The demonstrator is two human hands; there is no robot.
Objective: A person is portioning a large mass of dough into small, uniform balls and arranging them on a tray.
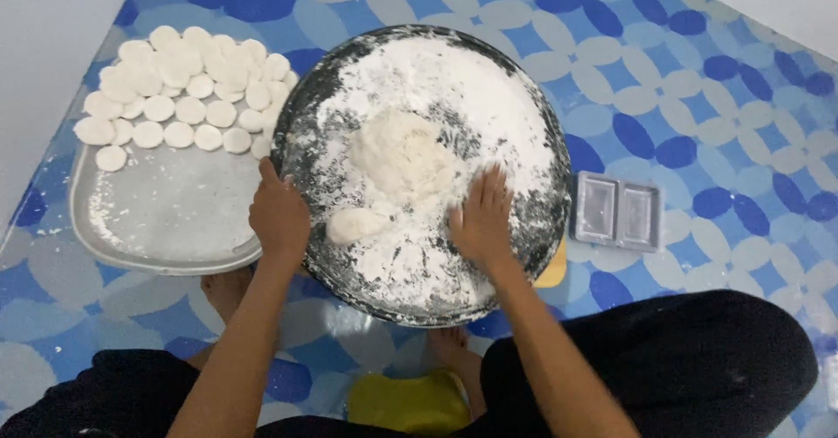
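Observation:
A round dark pan (546, 229) dusted with white flour lies on the floor in front of me. A big lump of white dough (403, 154) sits in its middle, and a smaller dough piece (353, 224) lies near its front. My left hand (279, 215) grips the pan's left rim. My right hand (482, 215) lies flat on the floured surface, fingers spread, just right of the dough.
A grey metal tray (166, 211) at the left holds several flat round dough discs (183, 89) along its far side. A small clear two-part mould (618, 211) lies right of the pan. A yellow object (410, 403) sits between my legs. The floor covering (698, 80) is patterned blue.

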